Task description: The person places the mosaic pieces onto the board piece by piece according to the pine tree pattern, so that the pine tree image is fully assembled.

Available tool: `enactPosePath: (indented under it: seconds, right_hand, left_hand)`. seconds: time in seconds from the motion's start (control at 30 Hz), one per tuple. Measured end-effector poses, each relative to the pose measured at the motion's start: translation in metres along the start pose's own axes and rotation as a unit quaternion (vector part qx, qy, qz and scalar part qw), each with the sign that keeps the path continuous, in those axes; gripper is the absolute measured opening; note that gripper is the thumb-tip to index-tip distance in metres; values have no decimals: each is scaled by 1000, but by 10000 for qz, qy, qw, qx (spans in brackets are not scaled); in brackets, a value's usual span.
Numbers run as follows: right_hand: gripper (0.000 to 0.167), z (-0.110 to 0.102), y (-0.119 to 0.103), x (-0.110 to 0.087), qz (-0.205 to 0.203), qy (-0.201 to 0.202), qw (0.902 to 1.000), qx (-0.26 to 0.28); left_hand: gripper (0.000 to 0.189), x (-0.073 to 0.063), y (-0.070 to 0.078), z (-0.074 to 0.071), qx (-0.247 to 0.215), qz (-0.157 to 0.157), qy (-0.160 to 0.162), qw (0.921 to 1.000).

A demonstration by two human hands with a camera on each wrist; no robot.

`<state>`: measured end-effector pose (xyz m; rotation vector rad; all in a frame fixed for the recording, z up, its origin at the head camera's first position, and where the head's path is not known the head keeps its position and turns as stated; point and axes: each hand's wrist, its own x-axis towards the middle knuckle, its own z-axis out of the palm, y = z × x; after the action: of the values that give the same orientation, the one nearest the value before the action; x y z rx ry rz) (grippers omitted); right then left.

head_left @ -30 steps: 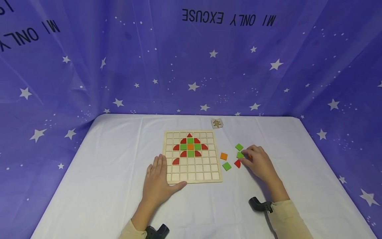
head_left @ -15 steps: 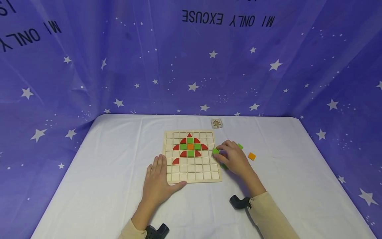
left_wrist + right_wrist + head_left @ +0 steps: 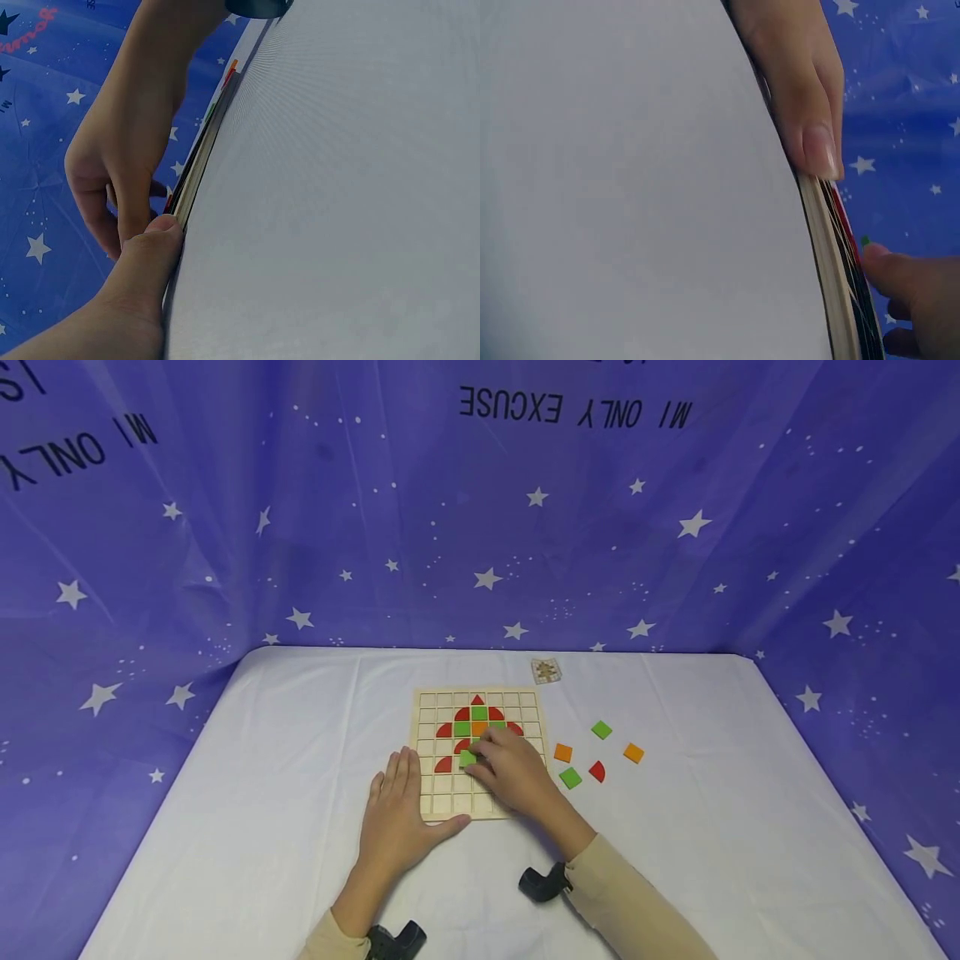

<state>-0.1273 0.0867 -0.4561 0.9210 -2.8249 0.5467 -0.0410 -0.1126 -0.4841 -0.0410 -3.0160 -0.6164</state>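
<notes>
In the head view my left hand (image 3: 393, 827) lies along the left edge of a square wooden grid board (image 3: 442, 805), its fingers straight and the thumb at the front edge. My right hand (image 3: 517, 777) reaches over the board and pinches a green square tile (image 3: 467, 760), just right of a lone red quarter-circle tile (image 3: 444, 765). Red, green and orange tiles form a tree-like pattern in the upper cells, partly covered by the right hand. The right wrist view shows a sliver of the green tile (image 3: 865, 241) at the right fingertips.
Right of the board lie loose tiles: an orange square (image 3: 563, 752), another orange square (image 3: 633, 752), a green square (image 3: 602, 729), another green square (image 3: 570, 777) and a red quarter-circle (image 3: 597, 772). A small card (image 3: 546, 671) with a tree picture sits behind the board.
My right hand has taken a green square tile from the loose ones at the right and carried it left over the board. The left hand has stayed in place.
</notes>
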Motion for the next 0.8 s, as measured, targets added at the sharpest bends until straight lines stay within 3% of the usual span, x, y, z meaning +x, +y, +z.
enactPosePath:
  seconds: [0.17,0.8]
  right_hand:
    - [31,4,-5,2,-68,-16,9999,-84]
    - [28,7,-6,5,316,-43,9978,580]
  left_hand:
    - [132,0,0,0,0,25,3,10000]
    - [132,0,0,-1,-42,-10,-52,10000]
